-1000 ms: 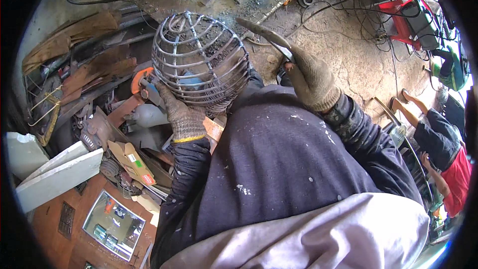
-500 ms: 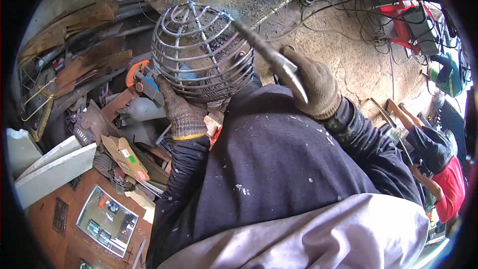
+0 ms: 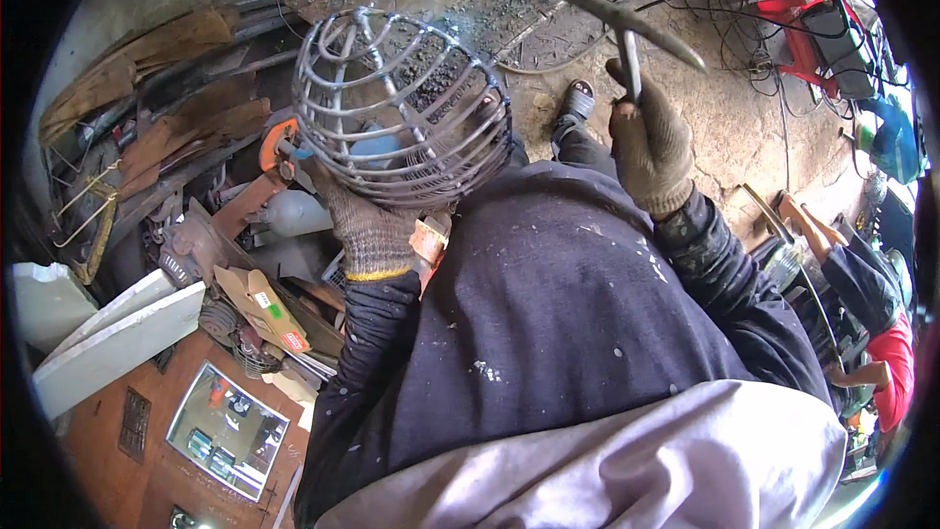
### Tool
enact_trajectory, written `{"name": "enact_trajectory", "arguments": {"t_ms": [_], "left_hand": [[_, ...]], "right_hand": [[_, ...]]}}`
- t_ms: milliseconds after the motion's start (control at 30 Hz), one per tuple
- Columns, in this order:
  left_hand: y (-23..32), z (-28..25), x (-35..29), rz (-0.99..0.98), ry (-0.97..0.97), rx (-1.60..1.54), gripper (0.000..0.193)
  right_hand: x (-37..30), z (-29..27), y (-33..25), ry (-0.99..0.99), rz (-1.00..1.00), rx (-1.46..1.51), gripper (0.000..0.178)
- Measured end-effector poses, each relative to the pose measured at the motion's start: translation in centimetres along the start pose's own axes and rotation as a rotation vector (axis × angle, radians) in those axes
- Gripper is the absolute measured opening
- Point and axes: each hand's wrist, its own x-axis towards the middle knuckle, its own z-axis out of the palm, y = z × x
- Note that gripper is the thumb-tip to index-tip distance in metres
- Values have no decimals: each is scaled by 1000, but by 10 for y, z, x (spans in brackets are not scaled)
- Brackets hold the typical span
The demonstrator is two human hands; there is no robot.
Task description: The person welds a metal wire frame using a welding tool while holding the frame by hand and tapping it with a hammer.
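At the far left, pale flat boards (image 3: 108,333) lean among scrap, and just right of them a small cardboard box (image 3: 262,302) lies on the clutter, with a framed glass panel (image 3: 227,431) on the reddish surface below. Above these, an orange tool (image 3: 257,194) sits among dark metal pieces. The left hand (image 3: 364,230), in a knitted work glove with a yellow cuff, is closed around the lower rim of a round wire cage (image 3: 401,108), holding it up in front of the person's chest with its domed side turned toward the ground. The cage is made of bent metal rods welded into rings and ribs, and it hangs above the dirty floor without touching anything but the glove. To the right, well apart from the cage, the right hand (image 3: 648,142), also gloved, is clenched tightly around the handle of a small hammer (image 3: 627,15), raised with its pointed head crosswise above the fist. At the far right edge, a red machine (image 3: 818,29) stands amid tangled cables.
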Motion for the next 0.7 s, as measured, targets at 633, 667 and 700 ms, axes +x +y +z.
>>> {"name": "enact_trajectory", "arguments": {"t_ms": [633, 667, 700], "left_hand": [[21, 20, -20, 57, 54, 67, 63], [21, 22, -21, 79, 89, 89, 64], [21, 23, -21, 103, 122, 108, 65]], "right_hand": [[1, 5, 19, 9, 81, -39, 35], [1, 5, 19, 9, 83, -40, 35], [1, 6, 18, 12, 87, -13, 35]]}}
